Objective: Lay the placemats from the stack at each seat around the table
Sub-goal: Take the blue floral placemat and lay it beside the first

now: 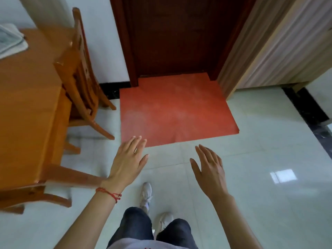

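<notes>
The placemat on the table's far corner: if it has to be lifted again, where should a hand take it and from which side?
Both hands, left hand and right hand, are open and empty. The pale placemat lies flat on the wooden table, partly cut off by the frame. Probably pinch its visible near-right corner, coming from the chair side, since a flat mat offers only edges.

Placemats (pixel 10 40) cut off at left edge

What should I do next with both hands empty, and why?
Probably turn left toward the table: the left hand and right hand are open over bare floor, and the only placemat in view lies at the table's far end.
</notes>
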{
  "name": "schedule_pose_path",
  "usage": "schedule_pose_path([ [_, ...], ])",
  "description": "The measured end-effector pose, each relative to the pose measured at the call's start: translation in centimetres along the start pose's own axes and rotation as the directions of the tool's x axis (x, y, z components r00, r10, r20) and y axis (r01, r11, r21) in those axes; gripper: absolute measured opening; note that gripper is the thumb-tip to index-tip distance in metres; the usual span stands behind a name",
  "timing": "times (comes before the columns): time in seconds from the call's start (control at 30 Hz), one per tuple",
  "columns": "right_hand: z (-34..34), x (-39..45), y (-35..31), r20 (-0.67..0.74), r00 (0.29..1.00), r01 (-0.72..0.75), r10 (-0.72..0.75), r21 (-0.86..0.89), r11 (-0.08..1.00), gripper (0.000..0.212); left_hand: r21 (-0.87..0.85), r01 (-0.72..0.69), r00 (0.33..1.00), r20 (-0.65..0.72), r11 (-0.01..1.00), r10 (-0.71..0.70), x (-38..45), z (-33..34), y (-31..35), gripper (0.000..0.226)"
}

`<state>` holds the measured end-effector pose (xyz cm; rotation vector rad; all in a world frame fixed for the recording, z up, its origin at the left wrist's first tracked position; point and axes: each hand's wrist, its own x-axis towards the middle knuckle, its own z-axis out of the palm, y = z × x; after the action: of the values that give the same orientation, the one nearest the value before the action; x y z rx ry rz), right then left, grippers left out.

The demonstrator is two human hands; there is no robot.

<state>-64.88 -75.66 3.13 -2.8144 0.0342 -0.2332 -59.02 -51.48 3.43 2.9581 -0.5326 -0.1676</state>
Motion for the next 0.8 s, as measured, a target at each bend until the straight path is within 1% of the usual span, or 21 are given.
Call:
schedule_pose_path([
  [0.17,1.8,5.1,-1.4,0.038,0.996,0.084,-0.084,0.002,0.997,0.052,0.006,0.097,0.995,0.001,0.995,-0.097,2.0,-0.5,-3.2,0.069],
  [0.3,3.1,10.3,-2.5,0.055,0.992,0.111,-0.112,0.021,0.994,0.06,-0.009,0.138,0.99,0.001,0.99,-0.138,5.2,-0.8,-6.2,0.069],
  [0.43,4.5,16.1,-3.7,0.049,0.991,0.121,-0.122,0.015,0.992,0.048,-0.007,0.148,0.989,0.006,0.989,-0.148,9.9,-1.9,-9.1,0.071],
  [0.57,5.6,21.5,-5.2,0.043,0.993,0.11,-0.111,0.022,0.994,0.047,-0.027,0.15,0.989,0.013,0.988,-0.149,14.4,-2.9,-12.2,0.067],
  [0.8,7.0,30.1,-6.9,0.022,0.988,0.151,-0.152,0.025,0.988,0.043,-0.065,0.173,0.985,-0.015,0.983,-0.175,22.0,-4.5,-16.2,0.068],
])
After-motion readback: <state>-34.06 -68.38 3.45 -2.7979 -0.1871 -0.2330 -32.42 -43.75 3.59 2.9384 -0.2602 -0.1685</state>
